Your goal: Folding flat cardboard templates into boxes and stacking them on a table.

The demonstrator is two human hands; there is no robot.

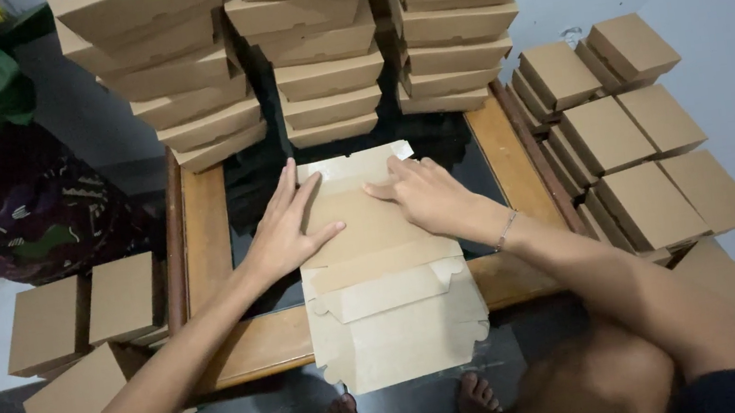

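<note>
On the glass-topped counter (492, 147), a flat cardboard box blank (385, 270) is pressed down by both hands, left hand (288, 231) and right hand (422, 192), palms open and apart, pinning the panel flat, with finished boxes (323, 47) stacked behind.

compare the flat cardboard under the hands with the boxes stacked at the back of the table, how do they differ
The flat cardboard lies unfolded as a single sheet with flaps showing; the stacked boxes are folded shut. The cardboard overhangs the near table edge; the boxes stand in tall piles at the far end. Left hand and right hand press the cardboard only. Both are plain brown.
</note>
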